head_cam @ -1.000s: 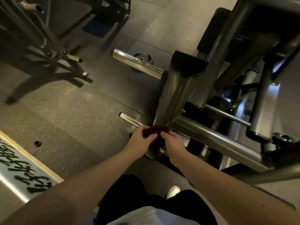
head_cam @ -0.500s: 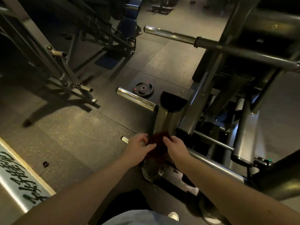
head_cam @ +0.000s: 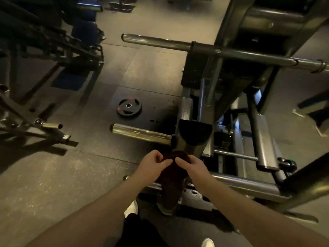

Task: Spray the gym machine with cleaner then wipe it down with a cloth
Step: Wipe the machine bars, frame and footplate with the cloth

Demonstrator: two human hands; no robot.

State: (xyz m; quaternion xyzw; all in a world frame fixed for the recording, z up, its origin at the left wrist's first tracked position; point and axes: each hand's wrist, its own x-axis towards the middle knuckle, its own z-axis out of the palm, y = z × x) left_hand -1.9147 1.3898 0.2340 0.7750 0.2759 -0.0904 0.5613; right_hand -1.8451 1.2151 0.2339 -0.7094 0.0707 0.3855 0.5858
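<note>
A dark red cloth (head_cam: 175, 158) is bunched against the slanted grey post (head_cam: 189, 148) of the gym machine, just under its black cap. My left hand (head_cam: 154, 164) grips the cloth's left side with curled fingers. My right hand (head_cam: 191, 165) pinches the right side, so both hands meet on the cloth. The lower part of the cloth hangs in shadow between my wrists. No spray bottle is visible.
A chrome weight peg (head_cam: 140, 133) sticks out left from the post, and a longer chrome bar (head_cam: 156, 41) juts out higher up. A small black weight plate (head_cam: 129, 106) lies on the rubber floor. Another machine's frame (head_cam: 51, 129) stands at left.
The view has tilted up and pulled back, showing more of the machine. Both hands have slid the cloth up the post toward the black cap.
</note>
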